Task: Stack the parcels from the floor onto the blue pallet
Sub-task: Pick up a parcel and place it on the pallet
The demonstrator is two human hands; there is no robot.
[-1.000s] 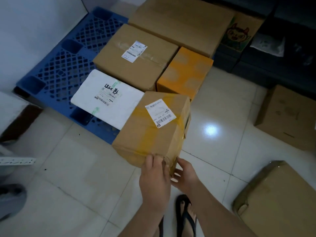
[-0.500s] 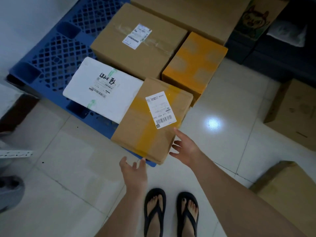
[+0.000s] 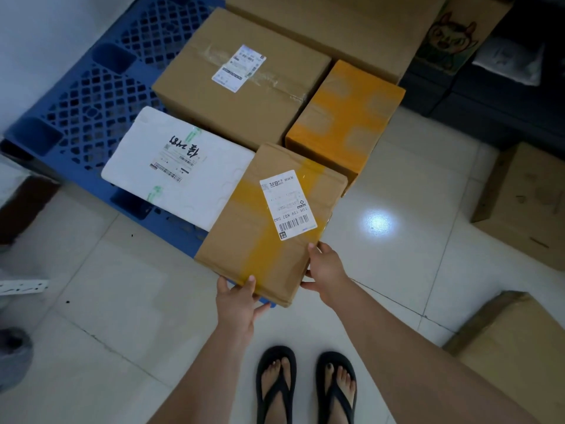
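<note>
Head view: the left hand's [image 3: 237, 298] thumb [image 3: 251, 281] lies on top of the taped box [image 3: 244, 237] at its near edge. The other fingers curl below that edge, so the hand pinches the cardboard. The right hand [image 3: 325, 267] grips the box's near right corner, thumb on the top rim and fingers curled against the side.

The box is brown, shut, crossed with yellow tape and carries a white label [image 3: 289, 205]; its contents cannot be seen. It lies flat on the near right corner of the blue pallet [image 3: 91, 96], slightly overhanging that corner.

The pallet also holds a white parcel [image 3: 183, 166] touching the taped box's left side, a yellow box [image 3: 345, 117] just behind it, a large brown box [image 3: 244, 81] further back, and a long carton [image 3: 336, 22] behind those. All are sealed.

On the tiled floor to the right, well apart from the pallet, sit two more brown boxes [image 3: 526, 203] [image 3: 519, 347]. Feet in black sandals [image 3: 276, 384] stand near the pallet.
</note>
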